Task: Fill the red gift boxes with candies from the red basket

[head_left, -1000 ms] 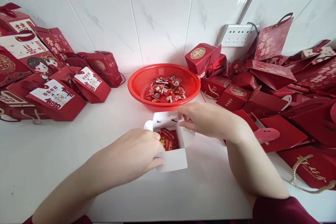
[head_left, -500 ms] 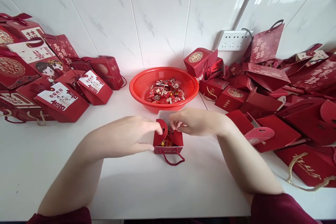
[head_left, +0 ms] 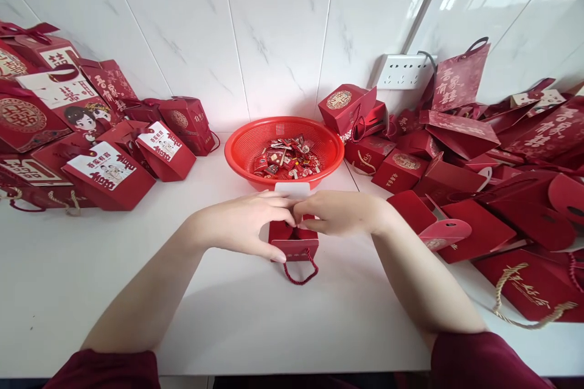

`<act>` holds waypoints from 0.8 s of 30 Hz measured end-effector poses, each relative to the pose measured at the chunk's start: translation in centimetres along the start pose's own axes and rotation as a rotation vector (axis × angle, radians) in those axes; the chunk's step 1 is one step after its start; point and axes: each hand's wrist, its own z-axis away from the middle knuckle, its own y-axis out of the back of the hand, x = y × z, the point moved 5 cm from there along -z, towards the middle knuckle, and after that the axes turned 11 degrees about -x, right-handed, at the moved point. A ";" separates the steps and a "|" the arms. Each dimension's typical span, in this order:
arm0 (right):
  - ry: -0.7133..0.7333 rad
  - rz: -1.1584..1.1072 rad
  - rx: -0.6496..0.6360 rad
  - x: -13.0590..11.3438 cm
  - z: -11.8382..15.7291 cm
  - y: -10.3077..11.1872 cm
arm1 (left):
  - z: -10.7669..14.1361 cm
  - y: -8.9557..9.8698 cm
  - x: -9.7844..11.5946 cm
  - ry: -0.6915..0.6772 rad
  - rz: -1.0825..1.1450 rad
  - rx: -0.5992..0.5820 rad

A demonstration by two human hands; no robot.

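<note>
flaps of the red box are folded further inward; closure seems nearer. left hand spread; right hand, grip indeterminable.

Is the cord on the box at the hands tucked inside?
No, the cord loops out in front of the box.

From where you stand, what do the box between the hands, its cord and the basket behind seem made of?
Box: probably thin card, smooth red finish, judging by its flat panels and crisp edges.
Cord: likely textile, dark red, since twisted strands show; which fibre, I can't tell.
Basket: apparently plastic, glossy red, given its moulded rim and perforations.
</note>
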 end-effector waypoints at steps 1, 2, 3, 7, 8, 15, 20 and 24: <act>-0.012 0.010 0.001 0.2 -0.2 -0.1 | -0.1 -0.2 -0.3 0.015 -0.016 0.000; -0.027 0.019 0.006 0.5 -0.4 -0.2 | -0.3 -0.3 -0.7 0.032 -0.034 0.004; -0.037 0.025 0.008 0.8 -0.7 -0.3 | -0.4 -0.5 -1.0 0.045 -0.050 0.012; -0.006 -0.014 0.007 1.5 -1.4 -0.5 | -0.9 -0.9 -1.3 0.030 -0.038 0.011; 0.004 -0.037 0.009 1.5 -1.4 -0.4 | -1.0 -0.9 -1.3 0.037 -0.019 0.009; 0.003 -0.071 -0.069 1.3 -2.1 -0.8 | -0.4 0.0 -2.0 0.221 0.062 0.011; 0.032 -0.081 -0.112 1.7 -3.0 -1.1 | 0.4 0.8 -3.7 0.293 0.112 0.012; 0.035 -0.093 -0.028 1.8 -2.1 -0.3 | 0.5 1.2 -4.7 0.314 0.132 0.091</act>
